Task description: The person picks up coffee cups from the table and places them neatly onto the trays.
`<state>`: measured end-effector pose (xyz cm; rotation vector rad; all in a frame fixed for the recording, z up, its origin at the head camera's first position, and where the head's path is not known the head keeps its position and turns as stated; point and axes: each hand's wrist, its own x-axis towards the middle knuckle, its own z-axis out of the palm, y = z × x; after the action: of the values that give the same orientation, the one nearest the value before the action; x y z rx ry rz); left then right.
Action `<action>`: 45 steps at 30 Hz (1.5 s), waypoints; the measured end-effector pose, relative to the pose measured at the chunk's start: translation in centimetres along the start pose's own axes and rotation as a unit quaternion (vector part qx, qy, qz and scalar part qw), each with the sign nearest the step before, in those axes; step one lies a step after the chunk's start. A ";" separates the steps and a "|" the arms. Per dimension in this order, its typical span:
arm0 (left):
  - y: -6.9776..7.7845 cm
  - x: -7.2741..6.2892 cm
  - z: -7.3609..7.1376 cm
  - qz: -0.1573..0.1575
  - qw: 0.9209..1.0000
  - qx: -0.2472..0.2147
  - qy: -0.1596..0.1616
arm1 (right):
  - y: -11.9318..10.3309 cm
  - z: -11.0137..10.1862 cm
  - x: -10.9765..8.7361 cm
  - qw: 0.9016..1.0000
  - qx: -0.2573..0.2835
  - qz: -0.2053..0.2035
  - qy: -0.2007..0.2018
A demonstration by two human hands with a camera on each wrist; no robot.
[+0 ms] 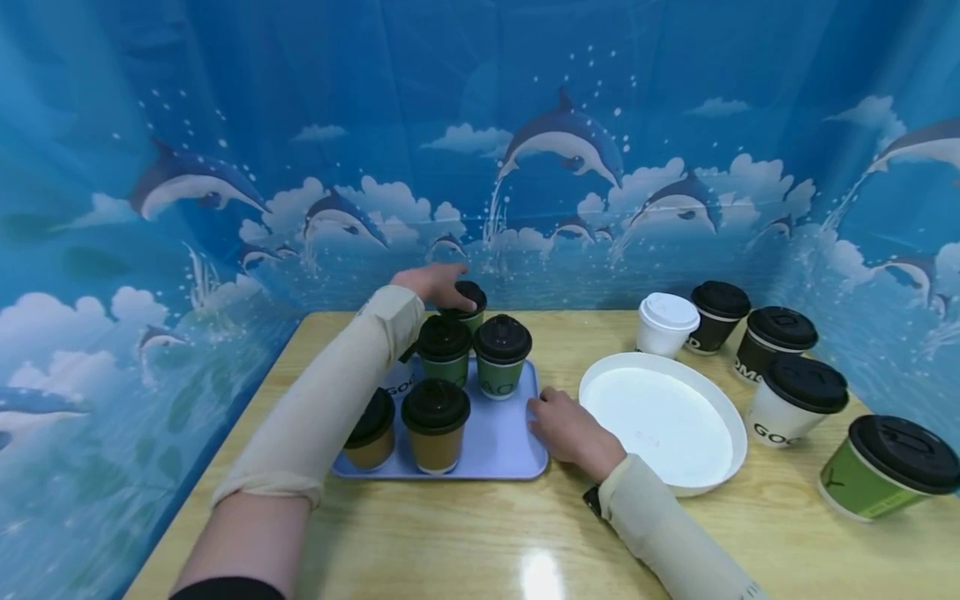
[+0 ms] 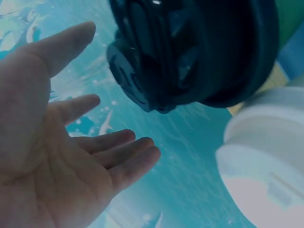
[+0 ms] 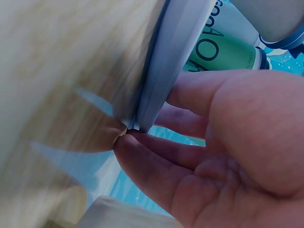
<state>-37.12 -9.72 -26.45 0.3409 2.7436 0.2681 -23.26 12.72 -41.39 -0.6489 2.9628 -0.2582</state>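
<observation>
My left hand (image 1: 435,283) reaches over the back of the lilac tray (image 1: 502,446), right at the black lid of a green paper cup (image 1: 471,317). In the left wrist view its fingers are spread and relaxed beside that black lid (image 2: 190,52). On the tray two green cups (image 1: 500,375) stand in the middle and two brown cups (image 1: 435,446) in front, all with black lids. A further cup with lettering is mostly hidden by my left sleeve. My right hand (image 1: 570,429) holds the tray's right edge, thumb against the rim (image 3: 166,71) and fingertips low at the table.
A round white dish (image 1: 663,425) sits right of the tray. Around it stand a white-lidded cup (image 1: 663,323), two black cups (image 1: 716,317), a white cup with black lid (image 1: 795,400) and a green cup (image 1: 885,467). A dolphin-print curtain (image 1: 480,192) encloses the table's back and sides.
</observation>
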 end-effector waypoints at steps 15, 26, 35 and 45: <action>-0.6 2.6 1.3 -0.026 0.999 -0.013 -0.028 | 0.1 0.2 -0.2 1.000 0.000 -0.007 0.007; -0.4 2.8 1.6 -0.017 1.000 -0.016 -0.005 | 0.1 0.1 -0.2 1.000 0.001 -0.005 0.008; -0.7 2.7 1.8 0.002 1.000 -0.007 0.010 | 0.0 0.1 -0.2 1.000 0.001 -0.005 0.004; -0.7 2.8 1.9 0.008 1.000 -0.001 0.023 | 0.0 0.1 0.1 1.000 -0.001 0.003 -0.003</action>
<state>-39.14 -9.35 -29.24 0.3596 2.7866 0.2876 -23.33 12.72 -41.47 -0.6405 2.9597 -0.2541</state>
